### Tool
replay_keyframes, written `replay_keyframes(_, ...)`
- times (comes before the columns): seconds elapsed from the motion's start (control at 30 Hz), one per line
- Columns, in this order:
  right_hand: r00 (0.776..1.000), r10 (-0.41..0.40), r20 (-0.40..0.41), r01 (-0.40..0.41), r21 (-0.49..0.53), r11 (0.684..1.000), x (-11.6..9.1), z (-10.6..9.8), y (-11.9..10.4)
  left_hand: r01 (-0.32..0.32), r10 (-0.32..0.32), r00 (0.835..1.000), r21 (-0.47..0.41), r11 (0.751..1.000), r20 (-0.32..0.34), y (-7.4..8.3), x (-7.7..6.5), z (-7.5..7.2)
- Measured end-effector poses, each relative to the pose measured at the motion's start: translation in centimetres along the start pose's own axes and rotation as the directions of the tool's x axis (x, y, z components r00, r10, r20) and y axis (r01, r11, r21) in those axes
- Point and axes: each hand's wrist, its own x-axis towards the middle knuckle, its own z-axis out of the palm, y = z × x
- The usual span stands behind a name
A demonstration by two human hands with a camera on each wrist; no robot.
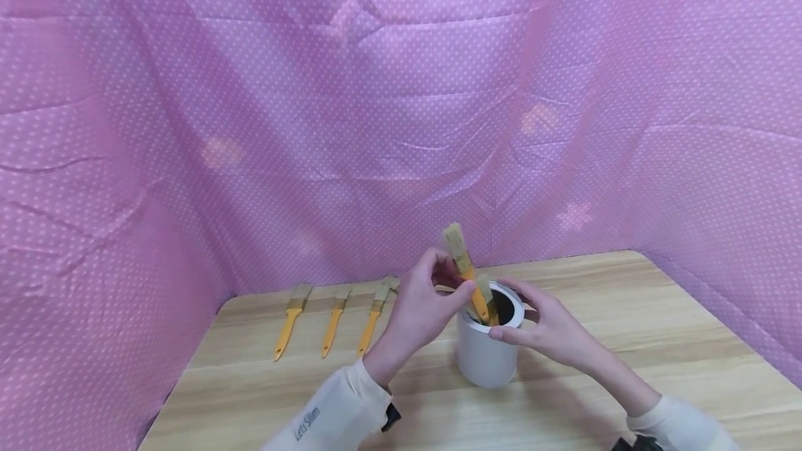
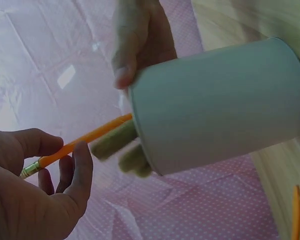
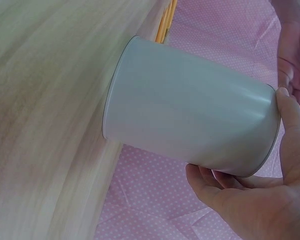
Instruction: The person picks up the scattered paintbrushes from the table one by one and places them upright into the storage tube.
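Observation:
My left hand (image 1: 422,298) pinches a paintbrush (image 1: 466,271) by its orange handle, bristles pointing up. The handle's lower end dips inside the rim of a white cylindrical can (image 1: 485,360), which stands upright on the table. In the left wrist view, the handle (image 2: 89,136) runs past the can's rim, beside the pale bristles (image 2: 114,140) of other brushes standing in it. With thumb and fingers spread around the upper edge, my right hand (image 1: 554,329) holds the can. The can's wall (image 3: 190,105) hides its inside in the right wrist view.
Several orange-handled paintbrushes, among them a left one (image 1: 289,322), a middle one (image 1: 333,322) and a right one (image 1: 373,322), lie in a row on the wooden table (image 1: 639,339), bristles away from me. Pink dotted cloth (image 1: 401,124) hangs behind and on both sides.

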Motion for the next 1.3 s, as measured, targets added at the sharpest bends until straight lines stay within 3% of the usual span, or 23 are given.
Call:
replay_keyframes(0.23, 1.000, 0.000, 0.007, 0.000, 0.008, 1.000, 0.0, 0.0, 0.0, -0.090, 0.090, 0.996, -0.019, 0.996, 0.025, 1.3, -0.8, 1.3)
replay_keyframes(0.63, 0.999, -0.031, 0.012, 0.030, 0.030, 0.999, -0.1, 0.1, 0.0, -0.026, 0.026, 1.000, 0.045, 0.999, 0.016, 1.3, -1.3, 2.9)
replay_keyframes(0.8, 1.000, -0.001, 0.001, 0.001, 0.003, 1.000, -0.2, 0.0, 0.0, -0.007, 0.006, 1.000, 0.048, 0.999, 0.013, 1.4, -1.5, 3.0)
replay_keyframes(1.1, 1.000, -0.012, -0.009, 0.011, -0.004, 1.000, -0.2, -0.1, -0.1, -0.020, 0.022, 0.999, 0.097, 0.995, -0.024, 0.9, -1.6, 1.2)
replay_keyframes(1.3, 1.000, -0.013, -0.014, 0.013, -0.013, 1.000, -0.1, 0.0, -0.1, 0.042, -0.020, 0.994, 0.212, 0.976, -0.109, -1.7, -1.3, -2.2)
